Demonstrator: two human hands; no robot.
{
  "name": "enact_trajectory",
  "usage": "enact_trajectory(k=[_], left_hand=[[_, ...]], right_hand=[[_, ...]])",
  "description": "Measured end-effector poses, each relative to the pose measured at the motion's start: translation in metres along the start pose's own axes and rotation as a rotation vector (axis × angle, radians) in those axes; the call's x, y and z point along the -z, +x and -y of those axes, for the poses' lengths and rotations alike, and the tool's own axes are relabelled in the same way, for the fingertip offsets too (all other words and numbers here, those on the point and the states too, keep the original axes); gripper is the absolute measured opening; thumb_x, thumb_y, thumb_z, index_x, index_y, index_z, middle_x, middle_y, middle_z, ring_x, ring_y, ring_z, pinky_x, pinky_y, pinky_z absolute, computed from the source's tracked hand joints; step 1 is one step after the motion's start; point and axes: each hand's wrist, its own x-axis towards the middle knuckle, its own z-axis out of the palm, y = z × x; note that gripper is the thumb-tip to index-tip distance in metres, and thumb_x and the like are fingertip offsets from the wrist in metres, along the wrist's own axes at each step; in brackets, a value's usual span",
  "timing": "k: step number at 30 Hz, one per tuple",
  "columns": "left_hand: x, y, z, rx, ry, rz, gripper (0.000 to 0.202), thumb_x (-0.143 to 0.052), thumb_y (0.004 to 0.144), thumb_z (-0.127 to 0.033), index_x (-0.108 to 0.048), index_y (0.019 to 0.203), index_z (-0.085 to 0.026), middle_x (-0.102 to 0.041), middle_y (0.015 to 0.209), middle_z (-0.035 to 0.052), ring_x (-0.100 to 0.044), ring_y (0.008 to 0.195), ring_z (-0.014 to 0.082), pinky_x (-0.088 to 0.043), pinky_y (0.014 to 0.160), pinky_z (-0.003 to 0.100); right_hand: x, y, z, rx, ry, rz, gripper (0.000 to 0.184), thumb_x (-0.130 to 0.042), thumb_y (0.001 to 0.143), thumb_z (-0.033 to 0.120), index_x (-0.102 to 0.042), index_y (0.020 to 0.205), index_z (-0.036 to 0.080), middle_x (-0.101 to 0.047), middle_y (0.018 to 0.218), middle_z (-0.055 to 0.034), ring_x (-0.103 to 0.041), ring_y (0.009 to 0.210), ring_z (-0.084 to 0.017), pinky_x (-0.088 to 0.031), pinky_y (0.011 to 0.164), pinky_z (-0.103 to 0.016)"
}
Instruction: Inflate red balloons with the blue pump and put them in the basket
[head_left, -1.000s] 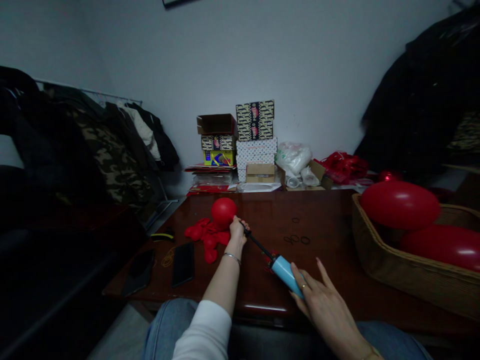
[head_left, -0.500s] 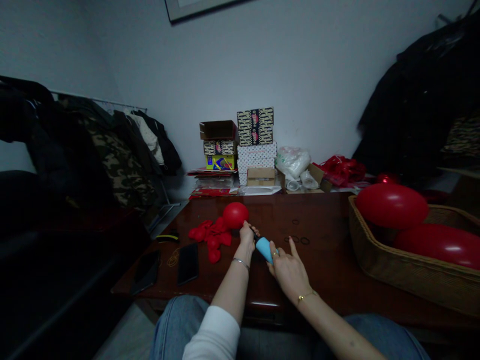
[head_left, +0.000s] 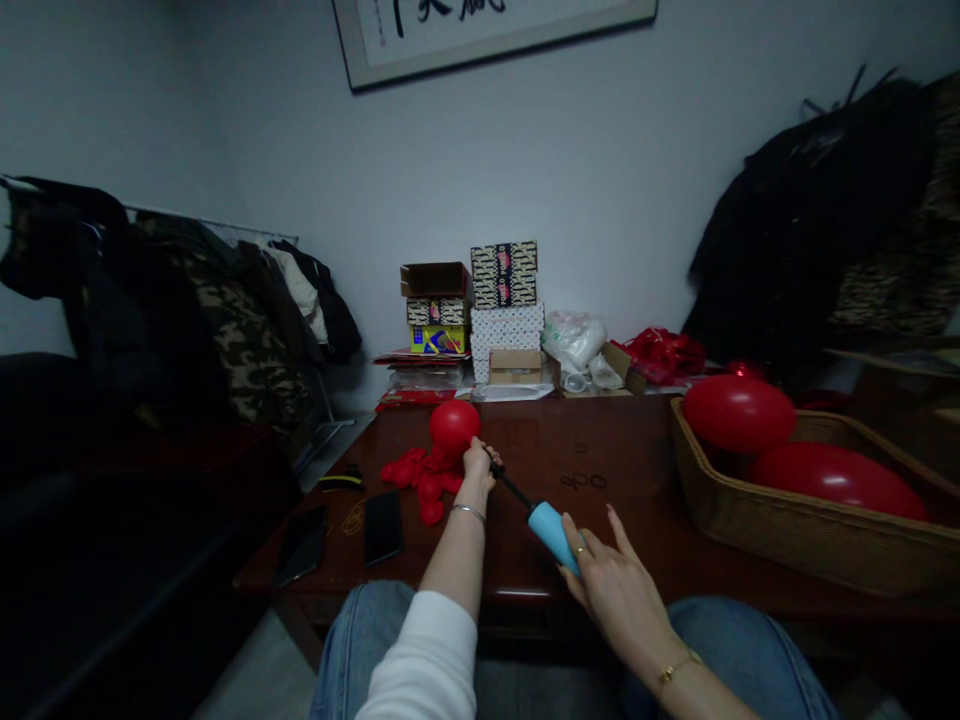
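A small, partly inflated red balloon sits at the front end of a hand pump. My left hand is closed around the balloon's neck and the pump's black nozzle end. Behind it, the pump's thin black rod shows, leading to the light blue pump barrel. Gripping that barrel is my right hand, its index finger raised off it. Limp red balloons lie in a heap just left of my left hand.
A wicker basket with large red balloons stands at the right. Dark rings lie mid-table. Two phone-like dark slabs, elastic bands and a yellow-black tool lie left. Stacked boxes stand at the back.
My right hand has drawn the blue barrel back toward me and to the right, exposing the black rod. My left hand keeps its hold at the balloon. The camera view has tilted up.
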Motion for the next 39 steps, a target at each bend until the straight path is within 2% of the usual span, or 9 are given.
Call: enact_trajectory(k=[4,7,15,21,26,31,35,39], left_hand=[[0.002,-0.005,0.003,0.014,0.013,-0.002,0.028,-0.033,0.093,-0.031,-0.037,0.068,-0.019,-0.036,0.045,-0.006,-0.034,0.033,0.0061,-0.025,0.035,0.016],[0.0,-0.012,0.012,0.038,0.008,0.011,0.029,-0.033,0.093,-0.031,-0.037,0.067,-0.019,-0.035,0.045,-0.006,-0.034,0.033,0.0061,-0.025,0.035,0.016],[-0.006,-0.03,0.031,0.044,0.033,0.053,0.029,-0.034,0.092,-0.032,-0.037,0.066,-0.019,-0.037,0.044,-0.0055,-0.036,0.033,0.0071,-0.028,0.037,0.018],[0.003,-0.024,0.023,-0.009,0.073,0.053,0.029,-0.037,0.091,-0.032,-0.038,0.065,-0.019,-0.038,0.043,-0.0054,-0.037,0.033,0.0077,-0.03,0.038,0.019],[0.005,-0.021,0.006,-0.008,0.049,0.039,0.029,-0.034,0.092,-0.031,-0.036,0.066,-0.019,-0.036,0.043,-0.0063,-0.035,0.032,0.0066,-0.027,0.036,0.017],[0.007,-0.019,-0.005,-0.018,0.015,0.056,0.031,-0.033,0.093,-0.033,-0.035,0.065,-0.02,-0.035,0.044,-0.0062,-0.034,0.032,0.0064,-0.026,0.036,0.017],[0.007,-0.02,-0.006,-0.031,-0.004,0.044,0.03,-0.035,0.092,-0.033,-0.036,0.066,-0.019,-0.036,0.045,-0.0061,-0.035,0.033,0.0062,-0.026,0.036,0.016],[0.005,-0.022,-0.001,-0.015,-0.038,0.018,0.029,-0.04,0.09,-0.036,-0.038,0.068,-0.019,-0.036,0.046,-0.0065,-0.034,0.032,0.0059,-0.027,0.036,0.016]], right_hand=[[0.009,-0.021,-0.004,0.001,0.002,-0.025,0.046,-0.044,0.085,0.023,-0.042,0.129,0.01,-0.066,0.092,-0.0065,-0.063,0.073,-0.014,-0.012,0.112,-0.046],[0.013,-0.022,-0.003,-0.019,-0.031,-0.012,0.045,-0.046,0.083,0.023,-0.045,0.127,0.01,-0.067,0.088,-0.006,-0.063,0.069,-0.014,-0.011,0.112,-0.045],[0.007,0.023,0.016,-0.068,-0.119,0.044,0.042,-0.048,0.083,0.027,-0.051,0.122,0.009,-0.066,0.074,-0.0044,-0.061,0.061,-0.015,-0.014,0.11,-0.043],[-0.003,0.04,0.034,-0.074,-0.137,0.041,0.047,-0.053,0.081,0.029,-0.05,0.124,0.008,-0.066,0.078,-0.0063,-0.061,0.061,-0.015,-0.013,0.11,-0.043],[0.003,0.025,0.032,-0.052,-0.116,-0.006,0.048,-0.053,0.081,0.027,-0.047,0.125,0.009,-0.066,0.081,-0.0056,-0.062,0.066,-0.015,-0.015,0.111,-0.042],[0.01,-0.01,0.013,0.011,-0.045,-0.062,0.049,-0.049,0.083,0.025,-0.042,0.129,0.011,-0.065,0.09,-0.0061,-0.063,0.077,-0.016,-0.017,0.111,-0.045],[0.016,-0.033,0.001,0.021,0.004,-0.084,0.047,-0.044,0.085,0.022,-0.039,0.131,0.011,-0.065,0.092,-0.0056,-0.063,0.077,-0.015,-0.016,0.111,-0.047],[0.02,-0.033,0.0,0.0,-0.019,-0.046,0.046,-0.046,0.084,0.022,-0.042,0.129,0.01,-0.066,0.089,-0.0055,-0.063,0.074,-0.015,-0.014,0.111,-0.048]])
